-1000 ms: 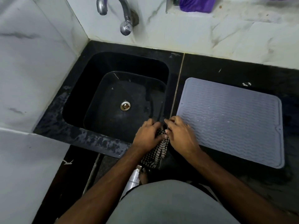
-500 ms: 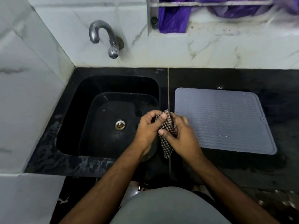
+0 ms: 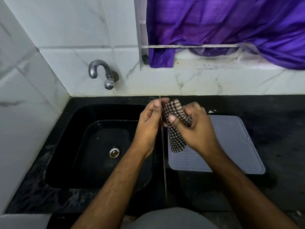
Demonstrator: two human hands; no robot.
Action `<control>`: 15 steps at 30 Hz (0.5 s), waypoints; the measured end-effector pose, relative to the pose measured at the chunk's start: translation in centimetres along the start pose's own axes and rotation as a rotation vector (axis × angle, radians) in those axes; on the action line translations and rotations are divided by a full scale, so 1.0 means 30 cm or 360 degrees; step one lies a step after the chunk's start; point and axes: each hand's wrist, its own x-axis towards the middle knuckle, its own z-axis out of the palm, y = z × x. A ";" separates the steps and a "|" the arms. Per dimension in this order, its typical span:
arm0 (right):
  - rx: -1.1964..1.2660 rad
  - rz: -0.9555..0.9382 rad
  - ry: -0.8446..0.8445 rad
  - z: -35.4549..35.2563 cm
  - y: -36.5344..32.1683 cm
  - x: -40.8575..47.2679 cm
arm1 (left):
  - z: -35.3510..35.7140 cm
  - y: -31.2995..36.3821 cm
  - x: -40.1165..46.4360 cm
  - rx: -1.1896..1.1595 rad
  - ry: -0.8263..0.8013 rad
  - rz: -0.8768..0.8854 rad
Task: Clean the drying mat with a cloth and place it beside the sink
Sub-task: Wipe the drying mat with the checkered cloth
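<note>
Checked brown-and-white cloth (image 3: 175, 128), lifted from the near table edge, was now bunched between both hands (image 3: 196, 128), fingers curled around it, above the unwiped grey ribbed silicone drying mat (image 3: 231, 146).

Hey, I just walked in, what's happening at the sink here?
A person stands at a black counter, holding a checkered cloth up in both hands. The right hand grips the cloth, thumb across it; the left hand holds its other edge. The grey drying mat lies flat on the counter, right of the sink, and nothing touches it. Wiping hasn't started.
</note>
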 end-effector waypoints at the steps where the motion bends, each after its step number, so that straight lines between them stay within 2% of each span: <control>1: 0.0083 0.0031 -0.0013 -0.018 -0.005 0.011 | 0.003 -0.007 0.005 0.0055 0.0005 -0.0006; 2: 0.0307 0.0116 -0.0064 -0.036 -0.009 0.022 | 0.007 -0.020 0.012 0.0143 0.0003 -0.0017; 4: 0.0997 0.0339 -0.0179 -0.072 -0.018 0.043 | 0.014 -0.038 0.024 0.0316 -0.0036 -0.0096; 5: 0.1274 0.0431 -0.0220 -0.090 -0.017 0.054 | 0.021 -0.043 0.024 0.0288 -0.0066 -0.0179; 7: 0.1506 0.0545 -0.0229 -0.119 0.002 0.077 | 0.037 -0.049 0.029 0.0058 -0.0094 -0.0375; 10: 0.1401 0.0616 -0.0187 -0.146 0.063 0.104 | 0.062 -0.037 0.052 -0.0265 0.0002 -0.0522; 13: 0.1002 0.0534 -0.0101 -0.175 0.153 0.107 | 0.094 -0.001 0.101 -0.0347 0.0105 -0.0414; 15: 0.0873 0.0533 -0.0097 -0.191 0.210 0.094 | 0.126 0.035 0.135 -0.0336 0.0130 -0.0288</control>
